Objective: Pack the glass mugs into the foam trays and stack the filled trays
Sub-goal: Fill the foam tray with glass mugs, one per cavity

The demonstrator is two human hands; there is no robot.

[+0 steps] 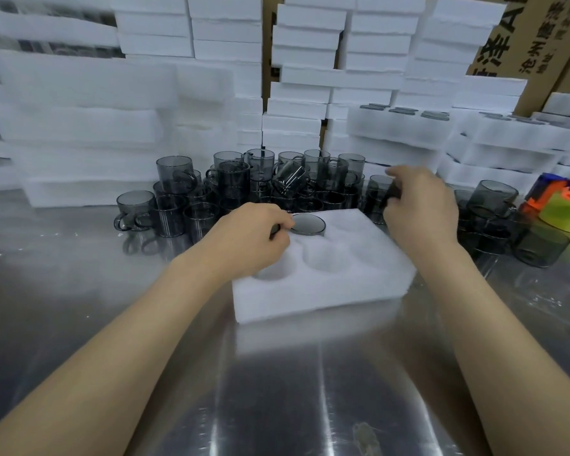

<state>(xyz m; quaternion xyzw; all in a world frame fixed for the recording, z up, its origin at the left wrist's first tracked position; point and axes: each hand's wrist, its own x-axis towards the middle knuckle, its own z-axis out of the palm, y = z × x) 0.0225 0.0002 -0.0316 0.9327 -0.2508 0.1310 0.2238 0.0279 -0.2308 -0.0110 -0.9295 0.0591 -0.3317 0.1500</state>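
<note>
While the left hand [257,238] pinches the handle of a smoked mug [308,224] seated in the foam tray [326,274]'s far-left pocket, press it straight down. Beyond the tray's far-right corner, the right hand [420,205] curls around another mug's handle (wrist bent downward).

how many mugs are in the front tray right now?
1: a mug sits in the far-left pocket of the foam tray, at the left hand. Other visible pockets are empty; that hand may hide part of one.
</note>
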